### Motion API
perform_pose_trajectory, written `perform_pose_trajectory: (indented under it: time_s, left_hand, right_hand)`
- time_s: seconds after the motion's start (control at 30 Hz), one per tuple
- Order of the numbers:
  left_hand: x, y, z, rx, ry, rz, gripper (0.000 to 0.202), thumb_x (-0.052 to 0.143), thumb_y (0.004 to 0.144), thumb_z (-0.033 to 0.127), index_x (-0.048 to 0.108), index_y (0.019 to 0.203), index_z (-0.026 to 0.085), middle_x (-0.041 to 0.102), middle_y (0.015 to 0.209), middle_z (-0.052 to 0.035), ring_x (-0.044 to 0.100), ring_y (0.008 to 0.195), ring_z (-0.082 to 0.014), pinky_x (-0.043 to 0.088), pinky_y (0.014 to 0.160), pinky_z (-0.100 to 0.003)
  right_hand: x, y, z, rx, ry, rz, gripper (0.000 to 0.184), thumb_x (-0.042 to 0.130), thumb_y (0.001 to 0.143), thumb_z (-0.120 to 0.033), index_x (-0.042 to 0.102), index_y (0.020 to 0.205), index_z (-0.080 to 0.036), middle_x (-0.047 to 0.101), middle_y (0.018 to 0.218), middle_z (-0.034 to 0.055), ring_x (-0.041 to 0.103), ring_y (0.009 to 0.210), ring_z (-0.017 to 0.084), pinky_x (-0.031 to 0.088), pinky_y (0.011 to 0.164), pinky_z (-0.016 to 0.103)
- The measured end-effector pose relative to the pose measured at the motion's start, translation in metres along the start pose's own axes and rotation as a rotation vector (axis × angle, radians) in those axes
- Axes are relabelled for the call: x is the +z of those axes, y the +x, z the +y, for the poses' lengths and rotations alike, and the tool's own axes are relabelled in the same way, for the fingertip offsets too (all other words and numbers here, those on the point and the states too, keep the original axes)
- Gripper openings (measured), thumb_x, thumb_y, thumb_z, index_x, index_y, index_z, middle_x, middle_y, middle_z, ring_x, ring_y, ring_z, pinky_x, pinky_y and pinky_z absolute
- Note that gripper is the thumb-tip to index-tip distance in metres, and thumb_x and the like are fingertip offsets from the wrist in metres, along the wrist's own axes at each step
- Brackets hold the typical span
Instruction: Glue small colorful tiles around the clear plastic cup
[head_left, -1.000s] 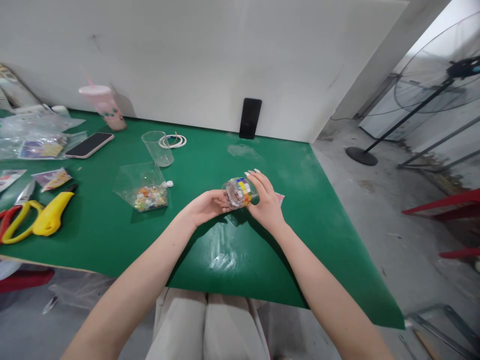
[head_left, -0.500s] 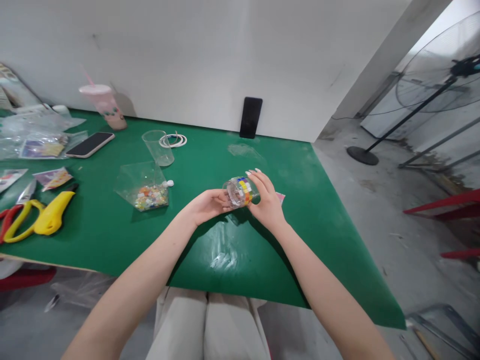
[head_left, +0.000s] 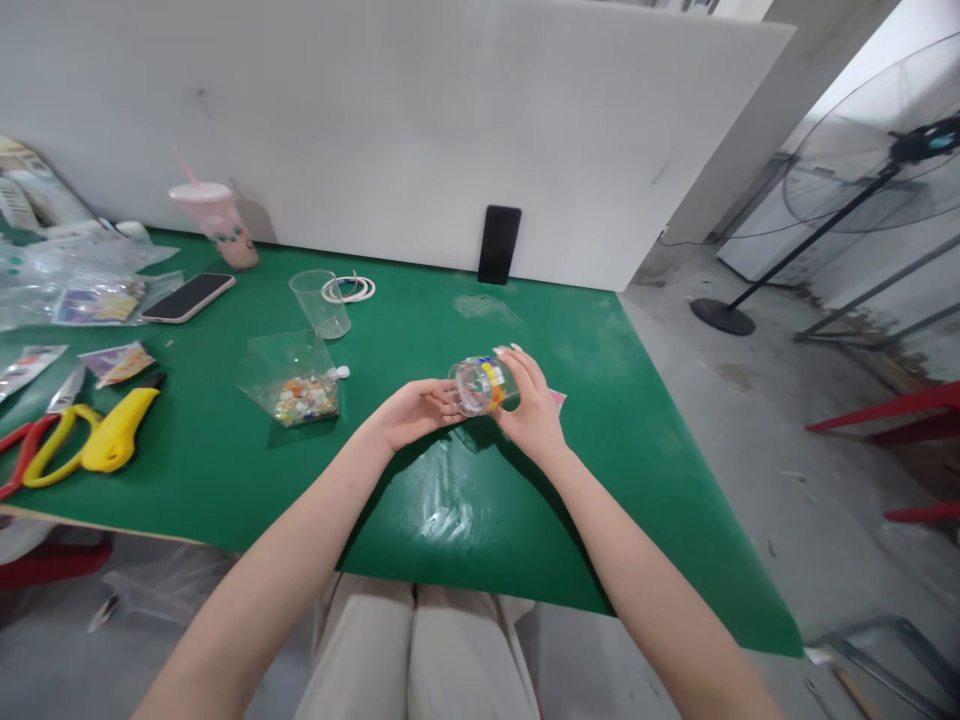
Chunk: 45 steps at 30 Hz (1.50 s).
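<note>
Clear cup with coloured squares (head_left: 491, 384): tipped sideways over the surface (head_left: 405, 335) | our right hand (head_left: 532, 412): fingers curved around it | our left hand (head_left: 417, 412): fingers half-curled against it; we cannot tell whether they grip.

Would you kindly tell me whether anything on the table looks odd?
A pale patch on the green table, in front of the upright black phone, stands out because it breaks the surrounding green; I can't tell what it is.

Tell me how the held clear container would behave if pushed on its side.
The clear container would likely roll, its side being round. Its shiny, see-through wall may be slippery, while the coloured band might add grip.
</note>
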<state>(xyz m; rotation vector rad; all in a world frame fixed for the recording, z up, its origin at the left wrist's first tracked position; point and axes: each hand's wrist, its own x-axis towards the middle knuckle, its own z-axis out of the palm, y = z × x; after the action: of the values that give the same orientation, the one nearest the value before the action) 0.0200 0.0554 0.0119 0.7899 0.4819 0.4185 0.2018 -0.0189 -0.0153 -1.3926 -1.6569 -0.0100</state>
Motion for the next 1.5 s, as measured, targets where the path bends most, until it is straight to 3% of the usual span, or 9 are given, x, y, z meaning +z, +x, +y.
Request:
perform_pose_trajectory:
  time_s: [0.07,0.27,0.37,0.47,0.6,0.83,1.2,1.5]
  left_hand:
    - [-0.004,0.001,0.0,-0.007,-0.056,0.016,0.033,0.051,0.062,0.005,0.065,0.092,0.008,0.067,0.076,-0.007,0.063,0.075,-0.0145,0.046,0.085,-0.03]
    - [-0.016,-0.003,0.002,0.069,0.041,0.155,0.039,0.058,0.067,0.011,0.062,0.105,0.014,0.069,0.106,-0.0109,0.064,0.101,-0.021,0.041,0.098,-0.036]
    - [-0.018,-0.009,0.0,0.234,0.227,0.393,0.033,0.062,0.07,0.021,0.063,0.102,0.014,0.07,0.105,-0.0126,0.065,0.099,-0.0222,0.044,0.094,-0.037]
    - [-0.022,-0.015,-0.009,0.392,0.391,0.654,0.027,0.06,0.072,0.023,0.06,0.098,0.014,0.07,0.099,-0.0124,0.065,0.096,-0.022,0.046,0.091,-0.038]
    - [-0.026,-0.021,-0.024,0.501,0.473,0.802,0.02,0.052,0.076,0.017,0.057,0.095,0.017,0.07,0.092,-0.008,0.065,0.091,-0.0178,0.046,0.091,-0.035]
    - [-0.026,-0.026,-0.033,0.554,0.586,0.853,0.017,0.052,0.075,0.012,0.058,0.089,0.019,0.07,0.087,-0.0042,0.065,0.089,-0.0166,0.045,0.093,-0.034]
    - [-0.027,-0.025,-0.033,0.565,0.639,0.849,0.017,0.05,0.076,0.011,0.058,0.09,0.019,0.07,0.087,-0.005,0.066,0.087,-0.0165,0.046,0.091,-0.033]
    - [-0.02,-0.029,-0.031,0.563,0.656,0.847,0.02,0.051,0.075,0.008,0.058,0.088,0.02,0.07,0.087,-0.0035,0.066,0.089,-0.0169,0.043,0.096,-0.035]
  right_hand:
    - [0.001,0.0,-0.002,0.079,0.048,0.029,0.061,0.062,0.068,-0.014,0.048,0.127,-0.02,0.054,0.13,0.0121,0.045,0.128,0.025,0.036,0.107,0.048]
    - [0.01,-0.003,-0.017,0.497,0.325,0.025,0.065,0.08,0.055,-0.04,0.058,0.11,-0.016,0.066,0.111,0.0118,0.062,0.106,0.028,0.045,0.098,0.045]
    - [0.019,-0.009,-0.021,0.605,0.421,-0.029,0.066,0.081,0.052,-0.042,0.058,0.108,-0.016,0.068,0.107,0.0101,0.064,0.102,0.026,0.047,0.096,0.043]
    - [0.027,-0.015,-0.025,0.607,0.462,-0.08,0.066,0.079,0.054,-0.044,0.057,0.109,-0.016,0.069,0.107,0.0096,0.064,0.1,0.025,0.047,0.095,0.042]
    - [0.03,-0.02,-0.031,0.622,0.395,-0.093,0.068,0.077,0.057,-0.047,0.055,0.113,-0.016,0.068,0.108,0.0103,0.063,0.104,0.026,0.045,0.096,0.044]
    - [0.032,-0.023,-0.034,0.575,0.355,-0.049,0.068,0.075,0.059,-0.046,0.054,0.117,-0.017,0.067,0.112,0.0109,0.062,0.107,0.026,0.048,0.094,0.042]
    - [0.03,-0.023,-0.035,0.571,0.351,-0.063,0.072,0.075,0.06,-0.05,0.051,0.118,-0.015,0.065,0.115,0.0128,0.061,0.108,0.027,0.046,0.095,0.041]
    - [0.03,-0.024,-0.036,0.525,0.373,-0.027,0.065,0.074,0.062,-0.046,0.052,0.115,-0.016,0.066,0.111,0.0114,0.062,0.104,0.026,0.045,0.096,0.044]
